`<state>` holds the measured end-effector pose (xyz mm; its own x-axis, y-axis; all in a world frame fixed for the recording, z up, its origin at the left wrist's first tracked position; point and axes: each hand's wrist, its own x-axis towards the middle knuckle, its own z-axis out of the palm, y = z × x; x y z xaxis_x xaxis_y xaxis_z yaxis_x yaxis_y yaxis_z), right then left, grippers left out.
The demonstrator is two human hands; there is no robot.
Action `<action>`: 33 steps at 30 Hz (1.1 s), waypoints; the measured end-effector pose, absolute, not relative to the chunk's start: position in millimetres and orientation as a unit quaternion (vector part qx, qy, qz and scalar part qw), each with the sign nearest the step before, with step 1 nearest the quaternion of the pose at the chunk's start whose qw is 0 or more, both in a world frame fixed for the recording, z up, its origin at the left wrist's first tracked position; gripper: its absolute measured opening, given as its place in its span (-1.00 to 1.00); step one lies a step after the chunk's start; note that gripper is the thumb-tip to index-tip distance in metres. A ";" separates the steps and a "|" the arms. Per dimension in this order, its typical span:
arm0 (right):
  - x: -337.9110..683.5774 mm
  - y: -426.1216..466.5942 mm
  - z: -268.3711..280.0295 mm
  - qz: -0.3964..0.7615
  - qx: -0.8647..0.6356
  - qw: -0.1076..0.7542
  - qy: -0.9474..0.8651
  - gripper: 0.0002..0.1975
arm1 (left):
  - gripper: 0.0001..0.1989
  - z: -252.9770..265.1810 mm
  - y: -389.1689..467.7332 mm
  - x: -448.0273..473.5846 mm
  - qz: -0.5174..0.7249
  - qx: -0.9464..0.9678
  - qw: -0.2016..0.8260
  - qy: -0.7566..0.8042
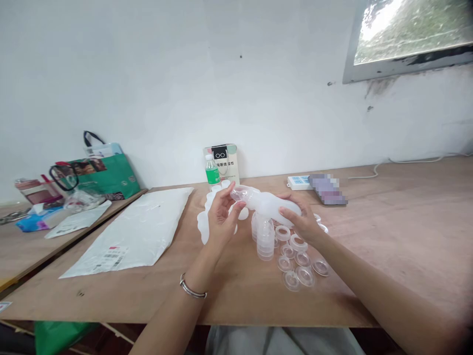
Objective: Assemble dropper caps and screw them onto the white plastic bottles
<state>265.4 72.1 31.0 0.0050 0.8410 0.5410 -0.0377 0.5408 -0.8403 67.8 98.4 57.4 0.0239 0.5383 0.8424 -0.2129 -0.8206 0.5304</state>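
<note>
Above the table, my left hand (222, 212) pinches a clear plastic piece (245, 194) between thumb and fingers. My right hand (303, 217) is wrapped round a frosted white plastic bottle (272, 206), tilted nearly level, its narrower end meeting the clear piece. Whether the two are joined, I cannot tell. Just below the bottle stands a stack of translucent cups (265, 241). Clear rings (298, 242) and round clear lids (305, 276) lie beneath my right hand. Several white rounded pieces (203, 224) sit behind my left hand, partly hidden by it.
A white plastic mailer (129, 231) lies flat on the wooden table (236, 301) at left. At the back stand a green-labelled water bottle (212, 171) and a paper box (232, 167). A white box (298, 183) and a blurred phone-like object (327, 189) lie right; a green bag (118, 175) stands far left.
</note>
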 end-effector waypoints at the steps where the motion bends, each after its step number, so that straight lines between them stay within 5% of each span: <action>1: 265.4 72.3 30.7 0.341 -0.331 0.629 -0.616 -0.69 | -0.62 56.2 100.0 68.8 0.691 0.663 0.265 0.115; 7: 267.2 68.3 39.3 0.260 -0.353 0.606 -0.664 -0.66 | -0.62 61.8 100.0 65.1 0.678 0.678 0.266 0.102; 14: 269.1 61.0 56.1 0.161 -0.426 0.454 -0.766 -0.41 | -0.56 67.6 93.5 66.2 0.634 0.706 0.297 0.107; 18: 266.6 60.1 54.5 0.103 -0.398 0.482 -0.774 -0.44 | -0.41 65.7 92.0 70.8 0.632 0.691 0.331 0.114; 24: 269.9 55.7 57.2 0.228 -0.362 0.488 -0.761 -0.56 | -0.30 72.7 83.0 68.5 0.576 0.715 0.389 0.078; 33: 270.6 55.9 55.5 0.188 -0.372 0.530 -0.739 -0.54 | -0.21 71.8 95.6 61.8 0.617 0.689 0.356 0.137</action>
